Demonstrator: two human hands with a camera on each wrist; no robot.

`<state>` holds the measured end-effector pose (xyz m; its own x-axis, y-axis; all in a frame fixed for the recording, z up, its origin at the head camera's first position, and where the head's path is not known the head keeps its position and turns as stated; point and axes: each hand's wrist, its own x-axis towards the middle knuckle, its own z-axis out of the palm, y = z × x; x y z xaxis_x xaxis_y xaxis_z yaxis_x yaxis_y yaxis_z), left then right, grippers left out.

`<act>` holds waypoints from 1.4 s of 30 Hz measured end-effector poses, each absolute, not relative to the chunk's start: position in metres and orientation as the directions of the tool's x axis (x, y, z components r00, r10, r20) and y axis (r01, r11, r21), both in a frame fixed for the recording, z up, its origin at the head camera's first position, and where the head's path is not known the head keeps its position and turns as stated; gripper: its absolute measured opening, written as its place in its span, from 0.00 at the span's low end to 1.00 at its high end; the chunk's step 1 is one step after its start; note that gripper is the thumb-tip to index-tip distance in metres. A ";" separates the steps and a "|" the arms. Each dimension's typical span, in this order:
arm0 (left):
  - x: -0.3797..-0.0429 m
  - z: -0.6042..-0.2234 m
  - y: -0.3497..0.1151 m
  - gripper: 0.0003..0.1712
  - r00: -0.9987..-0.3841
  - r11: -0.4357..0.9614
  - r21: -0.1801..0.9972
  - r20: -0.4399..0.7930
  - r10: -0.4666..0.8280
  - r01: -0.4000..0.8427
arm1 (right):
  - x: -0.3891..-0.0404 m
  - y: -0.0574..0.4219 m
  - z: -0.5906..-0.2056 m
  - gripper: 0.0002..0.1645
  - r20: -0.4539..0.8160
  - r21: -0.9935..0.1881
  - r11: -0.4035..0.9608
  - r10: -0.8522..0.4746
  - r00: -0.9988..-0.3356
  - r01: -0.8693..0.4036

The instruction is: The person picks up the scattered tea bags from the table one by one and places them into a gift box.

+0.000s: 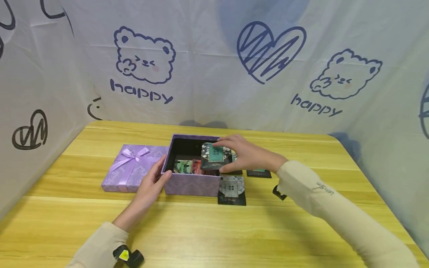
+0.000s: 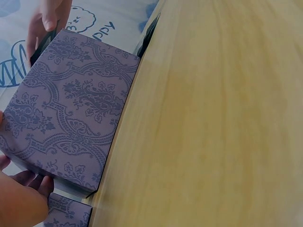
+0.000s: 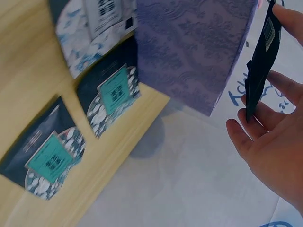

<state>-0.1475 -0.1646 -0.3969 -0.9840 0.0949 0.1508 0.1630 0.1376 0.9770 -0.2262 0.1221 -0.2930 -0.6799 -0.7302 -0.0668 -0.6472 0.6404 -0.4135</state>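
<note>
A purple patterned gift box stands lidless on the table. My left hand holds its front left corner, thumb at the front and fingers along the left side. Over the box's right side, my right hand pinches a dark flat sachet with a teal label between thumb and fingers. The right wrist view shows this held sachet edge-on. A green sachet and a red sachet lie inside the box, partly hidden by its front wall.
The purple lid with a ribbon bow lies left of the box. A grey-labelled sachet lies at the box's front right corner. Two teal-labelled sachets, one nearer the box and another farther right, rest on the table.
</note>
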 end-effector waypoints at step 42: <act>-0.148 -0.398 -0.166 0.35 -0.984 0.139 0.977 0.148 0.103 0.162 | -0.246 0.049 -0.311 0.42 -0.160 -0.518 0.605 -0.763 -0.627 -0.604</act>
<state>-0.1481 -0.1660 -0.3977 -0.9837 0.1025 0.1480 0.1616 0.1392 0.9770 -0.2455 0.0487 -0.3112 -0.6268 -0.7625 -0.1602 -0.6040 0.6054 -0.5184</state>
